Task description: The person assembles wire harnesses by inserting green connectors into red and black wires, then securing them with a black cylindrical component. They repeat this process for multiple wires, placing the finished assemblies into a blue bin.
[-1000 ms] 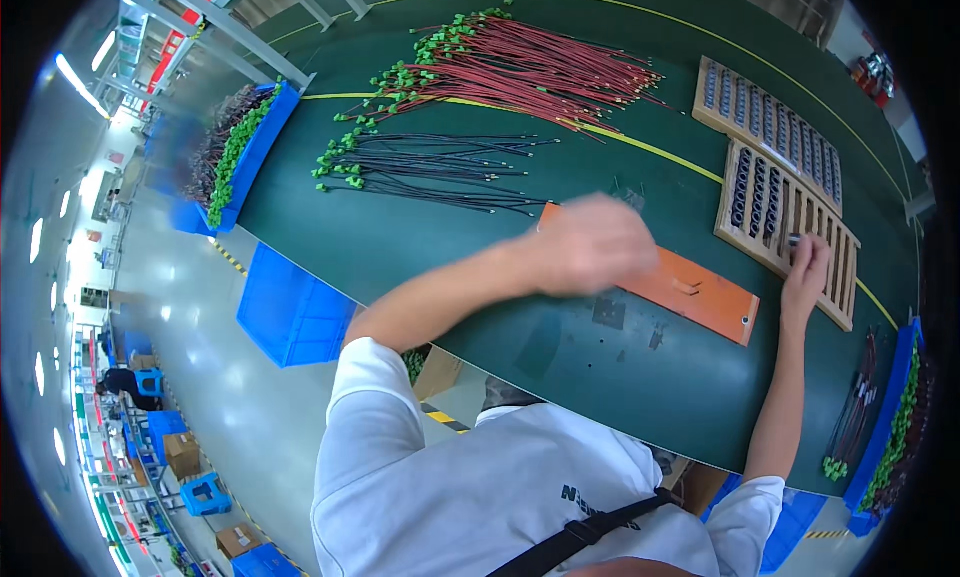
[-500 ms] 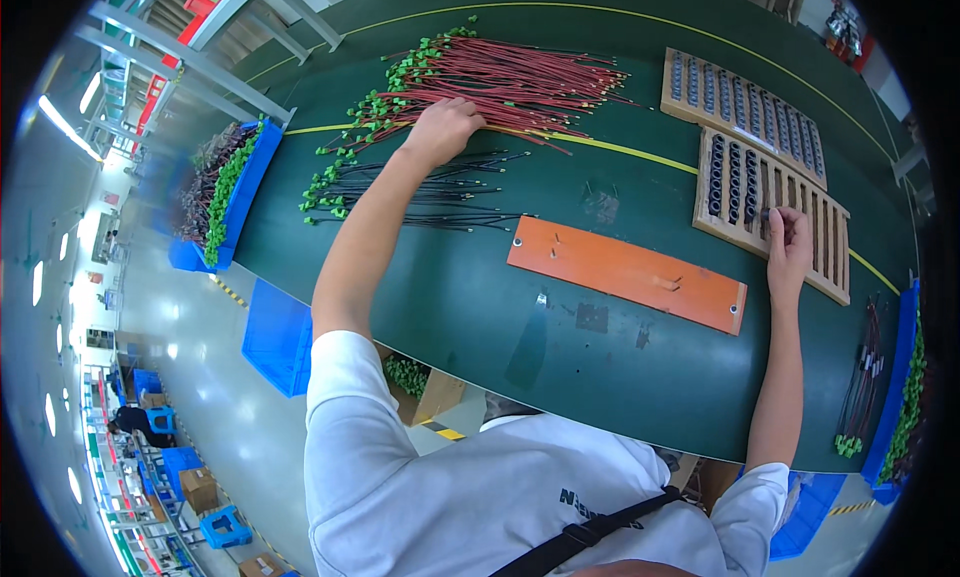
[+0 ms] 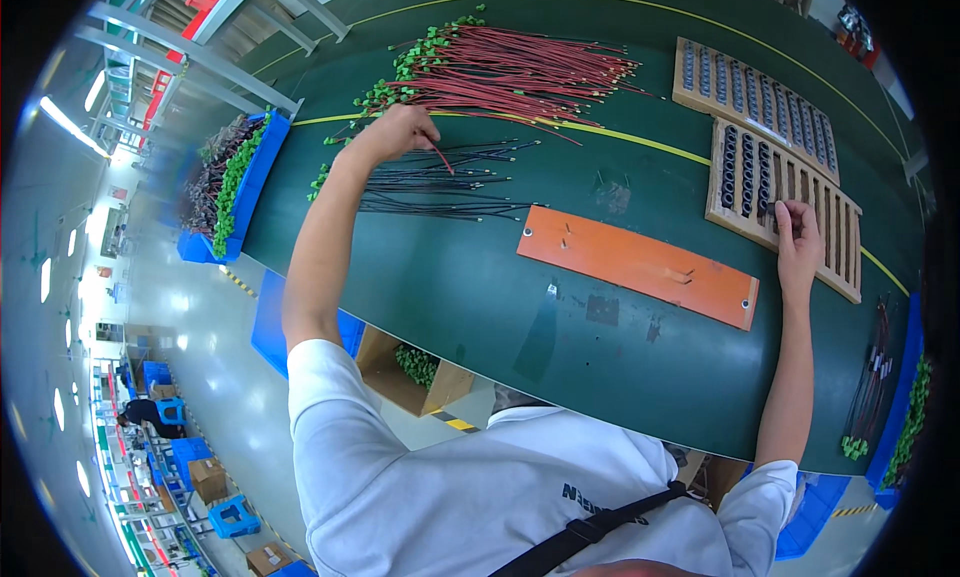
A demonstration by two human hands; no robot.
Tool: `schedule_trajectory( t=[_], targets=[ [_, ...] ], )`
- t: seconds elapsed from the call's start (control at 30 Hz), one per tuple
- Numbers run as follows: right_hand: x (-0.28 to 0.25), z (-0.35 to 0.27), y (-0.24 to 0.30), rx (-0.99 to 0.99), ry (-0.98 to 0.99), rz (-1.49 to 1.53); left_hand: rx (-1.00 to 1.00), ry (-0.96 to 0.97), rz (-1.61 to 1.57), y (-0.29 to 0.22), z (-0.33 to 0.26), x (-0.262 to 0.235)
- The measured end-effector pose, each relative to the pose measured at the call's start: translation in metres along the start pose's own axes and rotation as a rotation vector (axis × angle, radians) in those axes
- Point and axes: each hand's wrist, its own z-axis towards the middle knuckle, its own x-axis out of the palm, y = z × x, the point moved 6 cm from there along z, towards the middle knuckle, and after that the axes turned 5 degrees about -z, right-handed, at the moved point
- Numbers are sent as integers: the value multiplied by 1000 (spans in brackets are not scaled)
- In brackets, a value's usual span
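Left hand point(image 3: 402, 130): thumb and fingers pinched on a red wire point(image 3: 444, 160), its free end slanting down and to the right of the fingertips. Forearm crosses the near side of the table point(image 3: 450, 287). Directly below the hand: black wires point(image 3: 450, 185), laid roughly sideways, green ends point(image 3: 318, 182) to its lower left. Just above the hand and to its right: red pile point(image 3: 535, 67), green ends on its left side. Right of and below the hand, well apart: orange board point(image 3: 625, 260) with small upright pins.

Right hand point(image 3: 798, 239): at the near edge of the near rack point(image 3: 722, 215), thumb and forefinger drawn together; whether a piece is gripped cannot be told. Left of its fingertips: filled rows of dark cylinders point(image 3: 747, 172); to their right, bare slots. Above the hand, touching the near rack: far rack point(image 3: 700, 100), rows filled. Right of and below the hand: small bundle point(image 3: 868, 377) of wires, then a blue bin point(image 3: 893, 432) at the table's end.
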Motion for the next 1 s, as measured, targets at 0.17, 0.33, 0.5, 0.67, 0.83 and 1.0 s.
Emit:
schedule_trajectory(
  t=[0.17, 0.33, 0.5, 0.67, 0.83, 1.0],
  targets=[
    [1, 0, 0, 18, 9, -16, 67, -33, 71, 1, -4, 21],
    [0, 0, -1, 14, 6, -20, -6, -104, 36, -5, -12, 8],
    [-3, -1, 0, 13, 5, -9, -118, -374, -250, 3, -34, -37],
    [1, 0, 0, 12, 12, 7, -127, -885, -579, 71, -70, -102],
    [-1, 0, 1, 18, -3, -10, -99, -1150, -575, 88, -91, -141],
    [-5, 0, 2, 28, -3, -56, 6, -1401, -575, 66, -97, -156]
  ],
)
